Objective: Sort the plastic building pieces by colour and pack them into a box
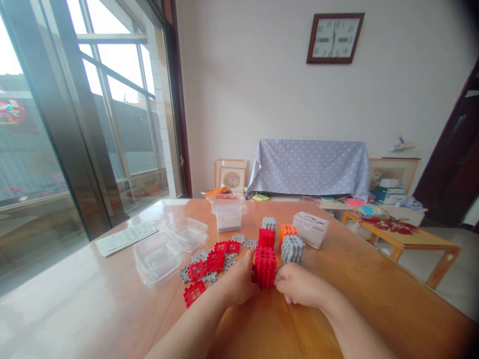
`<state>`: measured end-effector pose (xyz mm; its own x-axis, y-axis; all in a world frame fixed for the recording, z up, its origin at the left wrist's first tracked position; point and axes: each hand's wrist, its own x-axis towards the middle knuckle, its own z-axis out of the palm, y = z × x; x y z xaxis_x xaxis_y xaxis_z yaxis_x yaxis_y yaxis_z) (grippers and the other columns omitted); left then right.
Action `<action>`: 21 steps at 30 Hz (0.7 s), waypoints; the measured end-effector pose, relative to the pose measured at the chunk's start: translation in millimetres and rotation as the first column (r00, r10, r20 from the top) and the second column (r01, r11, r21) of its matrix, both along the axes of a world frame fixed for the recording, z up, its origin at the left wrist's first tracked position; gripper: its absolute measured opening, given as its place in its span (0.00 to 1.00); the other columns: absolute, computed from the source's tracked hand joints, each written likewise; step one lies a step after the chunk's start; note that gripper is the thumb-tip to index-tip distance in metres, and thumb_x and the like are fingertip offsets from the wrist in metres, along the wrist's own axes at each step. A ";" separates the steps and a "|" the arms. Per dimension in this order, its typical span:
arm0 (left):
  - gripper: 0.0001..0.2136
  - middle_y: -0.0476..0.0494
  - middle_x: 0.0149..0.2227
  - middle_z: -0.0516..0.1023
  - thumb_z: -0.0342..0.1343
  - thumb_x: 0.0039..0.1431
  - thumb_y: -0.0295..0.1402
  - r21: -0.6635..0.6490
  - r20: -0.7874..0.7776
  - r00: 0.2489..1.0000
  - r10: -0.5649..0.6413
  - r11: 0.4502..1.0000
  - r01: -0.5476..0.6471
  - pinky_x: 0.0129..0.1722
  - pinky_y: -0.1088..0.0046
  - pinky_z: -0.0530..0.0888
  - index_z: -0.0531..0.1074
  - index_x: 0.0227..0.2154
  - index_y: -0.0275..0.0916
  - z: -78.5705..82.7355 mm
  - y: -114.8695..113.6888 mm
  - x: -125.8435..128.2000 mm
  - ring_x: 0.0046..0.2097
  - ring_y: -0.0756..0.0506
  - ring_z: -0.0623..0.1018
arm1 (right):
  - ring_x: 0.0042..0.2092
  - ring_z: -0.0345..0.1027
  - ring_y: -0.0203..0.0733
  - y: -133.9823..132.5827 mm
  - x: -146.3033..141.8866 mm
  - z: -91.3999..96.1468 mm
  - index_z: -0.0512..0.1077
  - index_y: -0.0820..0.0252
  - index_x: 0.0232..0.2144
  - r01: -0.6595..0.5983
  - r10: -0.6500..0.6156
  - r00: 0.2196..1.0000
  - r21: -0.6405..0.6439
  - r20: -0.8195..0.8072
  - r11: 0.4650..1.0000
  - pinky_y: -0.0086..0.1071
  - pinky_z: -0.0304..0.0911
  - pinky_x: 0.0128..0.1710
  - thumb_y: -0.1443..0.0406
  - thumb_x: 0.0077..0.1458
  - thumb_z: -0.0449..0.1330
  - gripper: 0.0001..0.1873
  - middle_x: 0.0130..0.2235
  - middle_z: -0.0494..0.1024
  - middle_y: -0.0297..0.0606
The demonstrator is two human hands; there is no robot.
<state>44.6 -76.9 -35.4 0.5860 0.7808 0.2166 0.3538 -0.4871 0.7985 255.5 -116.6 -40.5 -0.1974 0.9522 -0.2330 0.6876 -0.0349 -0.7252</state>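
A tall stack of red plastic interlocking tiles (265, 268) stands upright near the middle of the table. My left hand (241, 279) is curved around its left side, with fingers and thumb against the tiles. At the stack's lower right edge, my right hand (297, 284) is closed, fingers curled under; whatever they may hold is hidden. Just behind stand another red stack (266, 238), a grey stack (293, 249), an orange stack (288, 231) and a smaller grey stack (269, 224). Loose red tiles (215, 261) and grey tiles (238, 238) lie scattered left of my left hand.
Two open clear plastic containers (158, 254) and a printed sheet (127, 238) lie on the left. A clear box (229, 219) stands at the back, another lidded box (311, 230) at the right. Beyond the table (112, 304) is a low wooden stand (434, 244).
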 end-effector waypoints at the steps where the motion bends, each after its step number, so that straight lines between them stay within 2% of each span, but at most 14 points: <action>1: 0.33 0.46 0.34 0.78 0.59 0.42 0.22 0.003 -0.004 1.000 0.004 1.000 -0.004 0.35 0.73 0.69 0.64 0.56 0.38 0.7 -0.1 -0.1 0.35 0.45 0.76 | 0.18 0.60 0.33 -0.1 -0.4 -0.1 0.65 0.58 0.19 0.001 -0.001 1.000 -0.002 -0.011 1.000 0.25 0.48 0.16 0.68 0.45 0.53 0.06 0.16 0.69 0.30; 5: 0.31 0.43 0.39 0.79 0.60 0.42 0.22 0.004 -0.028 0.999 0.039 0.999 -0.039 0.33 0.74 0.69 0.65 0.54 0.39 2.5 0.1 -0.4 0.37 0.44 0.77 | 0.17 0.59 0.33 0.5 -1.0 -0.3 0.66 0.58 0.20 0.009 -0.009 0.999 -0.012 -0.032 1.000 0.25 0.47 0.16 0.68 0.44 0.53 0.05 0.15 0.69 0.30; 9: 0.28 0.42 0.40 0.79 0.60 0.43 0.23 0.009 0.001 1.000 0.024 1.000 -0.024 0.35 0.73 0.70 0.67 0.51 0.39 0.4 3.5 1.8 0.39 0.43 0.77 | 0.17 0.60 0.33 4.0 -0.4 -3.1 0.66 0.58 0.20 0.036 -0.036 0.999 -0.012 -0.039 0.999 0.25 0.47 0.17 0.68 0.44 0.53 0.05 0.15 0.70 0.30; 14: 0.37 0.43 0.36 0.79 0.59 0.42 0.21 -0.062 -0.022 0.996 0.082 0.995 -0.083 0.34 0.72 0.70 0.61 0.60 0.37 -13.2 16.3 9.9 0.37 0.43 0.78 | 0.17 0.58 0.33 10.6 -1.8 -6.1 0.66 0.58 0.20 0.114 -0.113 0.991 0.006 -0.064 0.993 0.25 0.47 0.17 0.69 0.45 0.53 0.05 0.15 0.69 0.30; 17: 0.40 0.44 0.37 0.79 0.57 0.42 0.20 -0.070 -0.004 0.995 0.102 0.992 -0.102 0.33 0.72 0.70 0.56 0.62 0.37 -21.1 23.4 14.6 0.36 0.44 0.78 | 0.16 0.58 0.33 16.1 -3.3 -9.4 0.68 0.59 0.23 0.163 -0.161 0.985 0.017 -0.063 0.987 0.24 0.47 0.16 0.69 0.46 0.53 0.05 0.14 0.69 0.30; 19: 0.39 0.43 0.39 0.80 0.56 0.43 0.20 -0.061 0.022 0.994 0.109 0.992 -0.108 0.34 0.72 0.71 0.56 0.61 0.38 -23.4 25.7 16.8 0.36 0.44 0.78 | 0.16 0.58 0.33 20.0 -3.7 -13.3 0.69 0.59 0.24 0.182 -0.180 0.982 0.034 -0.059 0.983 0.24 0.46 0.16 0.70 0.46 0.53 0.06 0.14 0.69 0.30; 21: 0.33 0.44 0.40 0.79 0.55 0.44 0.19 -0.039 0.037 0.993 0.112 0.993 -0.111 0.35 0.73 0.71 0.60 0.57 0.39 -23.4 26.2 18.2 0.36 0.45 0.79 | 0.16 0.57 0.33 23.1 -3.7 -17.5 0.70 0.59 0.25 0.194 -0.192 0.980 0.049 -0.053 0.980 0.24 0.46 0.16 0.70 0.46 0.53 0.06 0.15 0.69 0.29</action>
